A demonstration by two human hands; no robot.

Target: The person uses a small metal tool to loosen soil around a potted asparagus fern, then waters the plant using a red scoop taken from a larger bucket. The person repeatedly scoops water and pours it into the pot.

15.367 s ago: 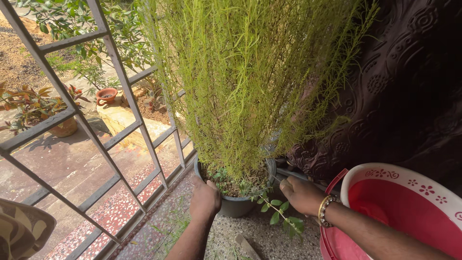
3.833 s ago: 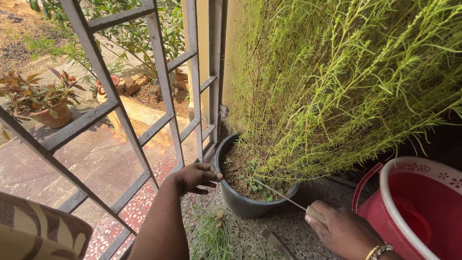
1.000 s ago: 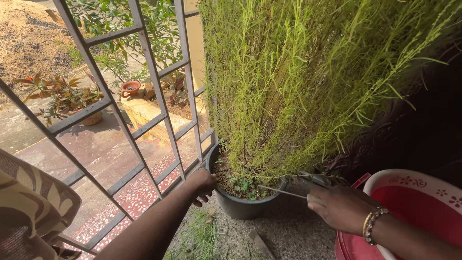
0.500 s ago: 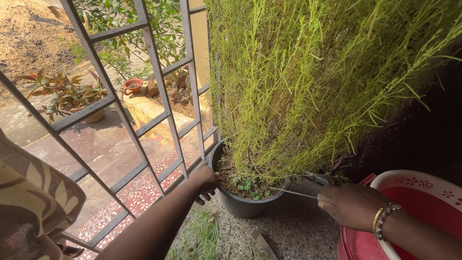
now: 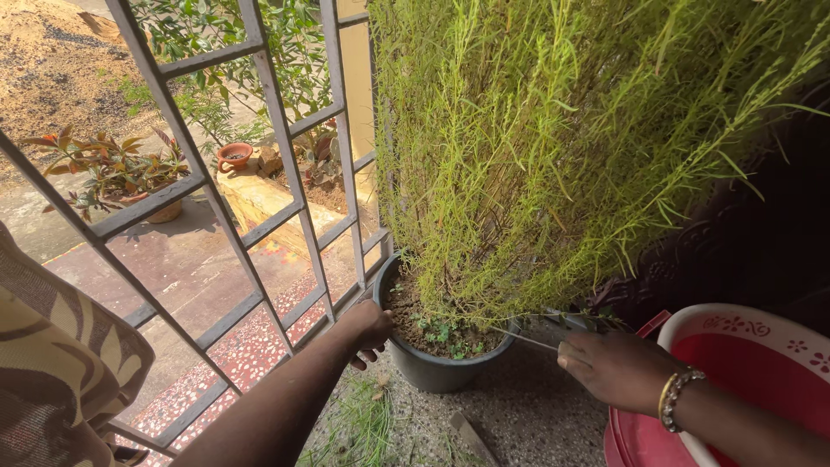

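Slightly leftward since half a second ago, the right hand (image 5: 616,370) grips a thin metal rod (image 5: 525,340) poking into the dark pot (image 5: 430,369) at lower centre. Left hand (image 5: 367,328) clasps the pot's rim; bushy green plant (image 5: 553,147) overhangs, red bucket (image 5: 735,372) lower right, metal grille (image 5: 259,173) left.

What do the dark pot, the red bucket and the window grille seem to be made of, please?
Dark pot: probably plastic, a smooth, matte grey wall with a thin rim. Red bucket: glossy moulded plastic, with a white patterned rim. Window grille: flat metal bars, apparently grey-painted and dull.
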